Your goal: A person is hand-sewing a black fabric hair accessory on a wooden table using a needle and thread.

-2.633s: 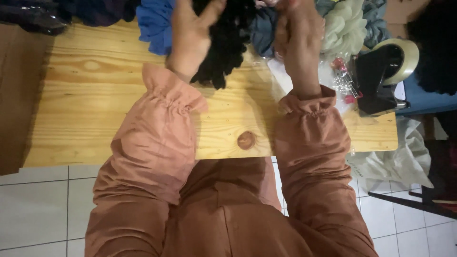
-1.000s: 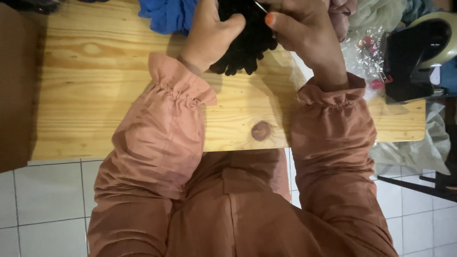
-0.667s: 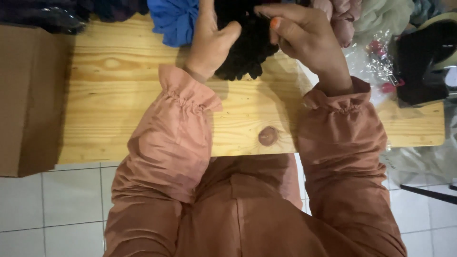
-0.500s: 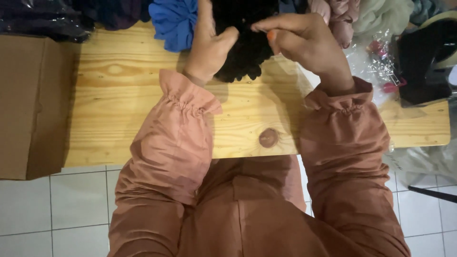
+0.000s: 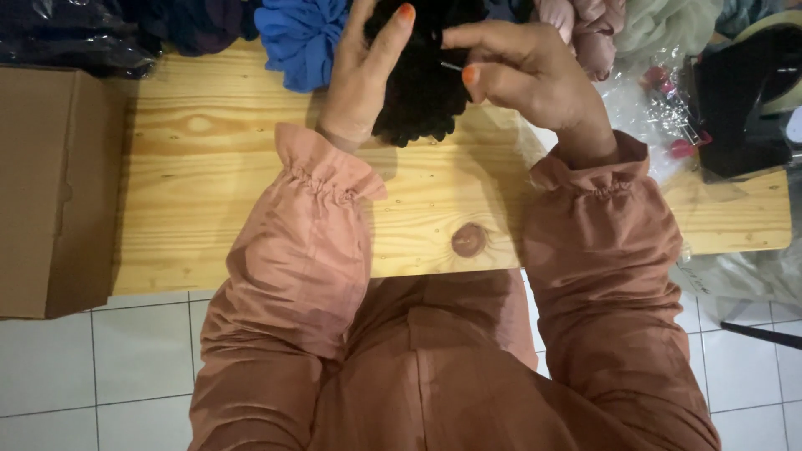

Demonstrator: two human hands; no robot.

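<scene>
A black ruffled fabric scrunchie (image 5: 418,100) sits between both hands at the far edge of a light wooden table (image 5: 209,209). My left hand (image 5: 363,75) holds its left side, thumb raised against the cloth. On the right, my right hand (image 5: 526,71) pinches a thin metal pin or needle against the scrunchie's top. Both arms wear dusty-pink sleeves with gathered cuffs. The scrunchie's upper part runs out of view.
A blue scrunchie (image 5: 301,38) lies left of the black one, with pink (image 5: 589,21) and pale green (image 5: 668,25) ones to the right. A brown cardboard box (image 5: 50,192) stands at the left. A black tape dispenser (image 5: 743,92) and clear plastic wrap sit at the right.
The view has shifted so the cardboard box came into sight at the left. My right hand moved from gripping the black cloth to pinching a thin pin at its top.
</scene>
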